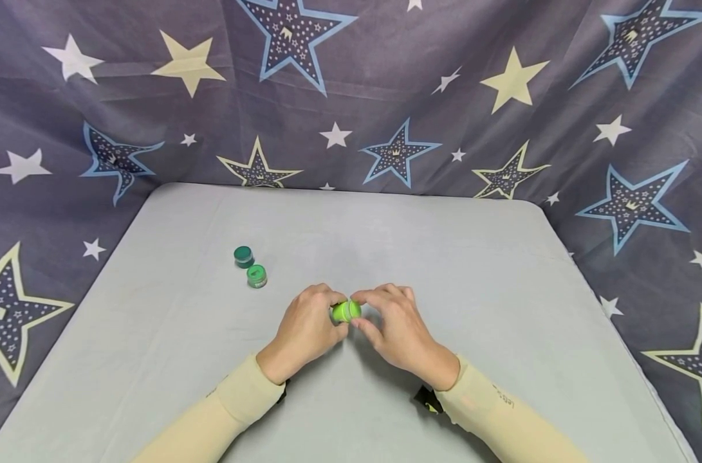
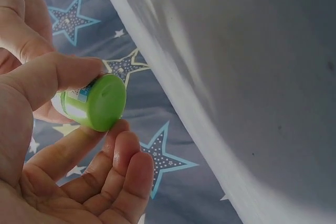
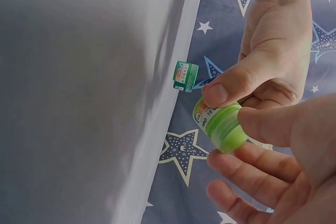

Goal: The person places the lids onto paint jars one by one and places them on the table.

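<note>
Both hands hold a small light-green jar (image 1: 347, 312) with a printed label, tipped on its side above the table. My left hand (image 1: 309, 325) pinches the label end between thumb and fingers. On the other end, the thumb and index finger of my right hand (image 1: 396, 325) pinch the green lid (image 3: 231, 139). In the left wrist view, the jar's smooth round end (image 2: 108, 102) faces the camera, and the other left fingers lie loosely curved beneath it. The right wrist view shows the left thumb pressed on the label side.
A dark green jar (image 1: 243, 256) and a mid-green jar (image 1: 257, 276) stand close together on the grey-covered table (image 1: 443, 257), to the left and farther back. A star-patterned cloth (image 1: 351, 96) hangs behind the table and at its sides.
</note>
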The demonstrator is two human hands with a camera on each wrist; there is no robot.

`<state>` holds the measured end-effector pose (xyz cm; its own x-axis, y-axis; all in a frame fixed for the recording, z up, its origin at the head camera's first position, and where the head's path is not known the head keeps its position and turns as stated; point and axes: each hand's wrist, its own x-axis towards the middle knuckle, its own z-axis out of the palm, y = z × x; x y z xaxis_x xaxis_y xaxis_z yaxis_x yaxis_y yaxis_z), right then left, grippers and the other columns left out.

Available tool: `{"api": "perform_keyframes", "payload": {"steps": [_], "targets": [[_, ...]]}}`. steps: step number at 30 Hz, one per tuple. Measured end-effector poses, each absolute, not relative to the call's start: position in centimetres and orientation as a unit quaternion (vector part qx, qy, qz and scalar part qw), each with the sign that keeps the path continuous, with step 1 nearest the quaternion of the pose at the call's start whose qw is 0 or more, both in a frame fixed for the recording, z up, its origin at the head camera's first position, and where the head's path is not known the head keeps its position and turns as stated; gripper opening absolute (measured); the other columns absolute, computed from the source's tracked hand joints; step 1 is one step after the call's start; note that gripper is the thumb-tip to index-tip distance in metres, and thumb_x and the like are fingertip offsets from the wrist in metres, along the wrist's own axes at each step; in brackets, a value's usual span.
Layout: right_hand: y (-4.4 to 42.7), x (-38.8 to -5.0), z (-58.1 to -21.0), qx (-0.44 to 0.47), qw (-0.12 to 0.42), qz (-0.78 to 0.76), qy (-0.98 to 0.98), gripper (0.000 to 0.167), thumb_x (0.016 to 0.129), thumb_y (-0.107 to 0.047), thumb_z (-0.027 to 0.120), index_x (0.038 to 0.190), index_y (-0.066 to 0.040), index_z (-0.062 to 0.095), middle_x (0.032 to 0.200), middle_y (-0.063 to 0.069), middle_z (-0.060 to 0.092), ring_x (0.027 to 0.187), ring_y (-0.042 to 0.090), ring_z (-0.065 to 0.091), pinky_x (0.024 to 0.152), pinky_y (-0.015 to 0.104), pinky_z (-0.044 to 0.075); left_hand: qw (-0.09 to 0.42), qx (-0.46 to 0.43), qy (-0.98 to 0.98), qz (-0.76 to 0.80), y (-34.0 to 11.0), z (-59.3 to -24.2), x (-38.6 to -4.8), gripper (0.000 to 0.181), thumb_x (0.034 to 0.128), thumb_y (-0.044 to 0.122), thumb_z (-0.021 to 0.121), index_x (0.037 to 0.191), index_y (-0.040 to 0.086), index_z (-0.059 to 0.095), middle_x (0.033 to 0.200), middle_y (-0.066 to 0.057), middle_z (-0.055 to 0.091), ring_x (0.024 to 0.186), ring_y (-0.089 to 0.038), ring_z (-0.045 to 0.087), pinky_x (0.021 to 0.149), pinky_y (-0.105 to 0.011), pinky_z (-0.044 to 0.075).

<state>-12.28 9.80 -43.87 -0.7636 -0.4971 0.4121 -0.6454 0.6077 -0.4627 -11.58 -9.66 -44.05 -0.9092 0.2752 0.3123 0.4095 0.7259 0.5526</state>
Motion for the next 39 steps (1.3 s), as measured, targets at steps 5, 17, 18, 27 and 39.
{"api": "perform_keyframes", "payload": {"steps": [5,17,18,27,39], "targets": [[9.78,-12.26,-43.91,0.321,0.120,0.305,-0.889,0.029,0.087,-0.019,0.083,0.114,-0.012,0.074,0.110,-0.002,0.075,0.101,0.017,0.062,0.086,0.039,0.035,0.105,-0.185,-0.923,-0.320,-9.61,-44.10,-11.59,0.026,0.0713,0.007,0.091,0.094,0.008,0.079,0.083,0.000,0.064,0.074,-0.011,0.055,0.067,-0.031,0.048],[9.85,-12.37,-44.02,0.319,0.126,0.302,-0.889,0.020,0.089,-0.025,0.082,0.104,-0.014,0.076,0.098,-0.003,0.073,0.093,0.020,0.063,0.082,0.039,0.035,0.107,-0.186,-0.925,-0.313,-9.49,-44.12,-11.48,0.025,0.0707,0.006,0.089,0.093,0.008,0.079,0.084,-0.001,0.065,0.074,-0.012,0.054,0.065,-0.030,0.047],[9.84,-12.39,-44.04,0.318,0.126,0.301,-0.890,0.020,0.089,-0.026,0.081,0.103,-0.013,0.076,0.096,-0.003,0.073,0.091,0.021,0.064,0.082,0.039,0.034,0.108,-0.187,-0.925,-0.313,-9.48,-44.12,-11.48,0.024,0.0705,0.006,0.089,0.093,0.008,0.079,0.083,-0.001,0.065,0.074,-0.012,0.054,0.065,-0.030,0.046],[9.86,-12.51,-44.25,0.313,0.137,0.290,-0.894,0.018,0.091,-0.031,0.080,0.094,-0.013,0.075,0.083,-0.003,0.067,0.078,0.022,0.060,0.077,0.037,0.033,0.104,-0.194,-0.924,-0.312,-9.32,-44.08,-11.35,0.023,0.0700,0.005,0.088,0.091,0.010,0.079,0.081,0.001,0.063,0.072,-0.010,0.052,0.063,-0.028,0.045],[9.81,-12.70,-44.50,0.301,0.146,0.260,-0.906,0.022,0.091,-0.037,0.078,0.082,-0.018,0.072,0.070,-0.010,0.059,0.067,0.010,0.046,0.070,0.032,0.031,0.114,-0.208,-0.922,-0.308,-9.27,-44.26,-11.36,0.022,0.0707,0.005,0.088,0.090,0.010,0.079,0.081,0.002,0.063,0.071,-0.009,0.051,0.062,-0.027,0.044]]}}
